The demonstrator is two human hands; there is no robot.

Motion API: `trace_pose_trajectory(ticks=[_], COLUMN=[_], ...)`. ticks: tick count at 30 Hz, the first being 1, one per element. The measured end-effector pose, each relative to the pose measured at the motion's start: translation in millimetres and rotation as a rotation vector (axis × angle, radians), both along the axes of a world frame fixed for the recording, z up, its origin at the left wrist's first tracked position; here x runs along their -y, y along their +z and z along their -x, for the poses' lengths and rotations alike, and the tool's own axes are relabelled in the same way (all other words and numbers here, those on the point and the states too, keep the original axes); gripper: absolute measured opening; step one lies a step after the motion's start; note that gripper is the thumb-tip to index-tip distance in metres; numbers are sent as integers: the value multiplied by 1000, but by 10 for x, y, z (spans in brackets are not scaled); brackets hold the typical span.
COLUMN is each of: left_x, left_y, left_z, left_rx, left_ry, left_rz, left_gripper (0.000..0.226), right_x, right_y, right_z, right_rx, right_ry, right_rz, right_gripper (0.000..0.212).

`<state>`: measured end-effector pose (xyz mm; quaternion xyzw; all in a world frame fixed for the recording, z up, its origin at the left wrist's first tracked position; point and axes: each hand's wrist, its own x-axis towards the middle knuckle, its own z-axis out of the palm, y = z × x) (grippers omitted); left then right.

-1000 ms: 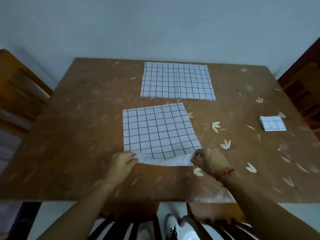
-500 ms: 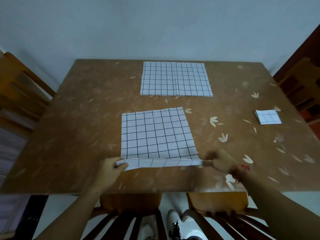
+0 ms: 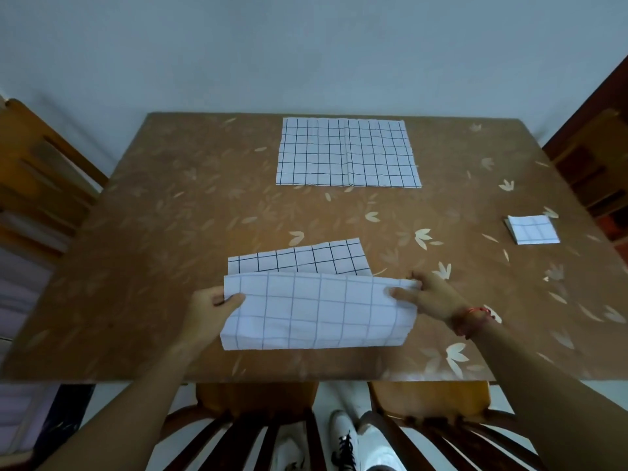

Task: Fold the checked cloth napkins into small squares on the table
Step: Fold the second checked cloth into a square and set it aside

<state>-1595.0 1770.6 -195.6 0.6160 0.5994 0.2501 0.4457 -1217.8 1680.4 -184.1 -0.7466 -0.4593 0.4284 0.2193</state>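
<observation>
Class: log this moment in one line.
first fold | near napkin: edge raised | left grip: pinches left corner | right grip: pinches right corner | far napkin: flat

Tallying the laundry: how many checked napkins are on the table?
3. The near napkin, half folded, is gripped by the left hand and right hand; the far napkin lies flat; the small folded square sits at the right, and might hide another beneath.

The near napkin (image 3: 319, 307) lies half folded, far napkin (image 3: 346, 153) flat, folded square (image 3: 533, 229) at right
</observation>
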Motion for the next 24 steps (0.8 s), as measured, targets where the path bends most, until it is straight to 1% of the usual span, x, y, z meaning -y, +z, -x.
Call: trace_pose_trajectory(ticks=[2,4,5,9,11,13,15,19,24], left_x=[-118,-242,-307,-568,-714,-826,-906,-916,-649], left_y=[-110,-131,-148,-249,-356,-442,-518,-629,-759], left_z=[17,19,16,46,75,76,55,63,220], left_rx=[6,16,16,-7,-33,-46,-69,-84,-79], left_ry=[55,92,118,194,221,234,236,241,189], left_rz=[-3,14,9,25,49,87,106,193,344], left_gripper=[8,10,10,12,19,27,31,19,43], right_x=[-86,-166,-188,-249,-290,-354,-422,-543,-646], right_y=[-68,-92,-184,-542,-723,-834,-947,-1050,-1153], right_z=[30,102,97,94,86,106,143,214,235], right_rx=[-182,-320,-339,-256,-246,-203,-185,-120,-34], right_ry=[-86,-131,-140,-152,-159,-188,-245,-326,-446], right_rz=[5,54,77,230,289,303,283,186,147], right_gripper=[25,32,34,32,32,29,22,8,14])
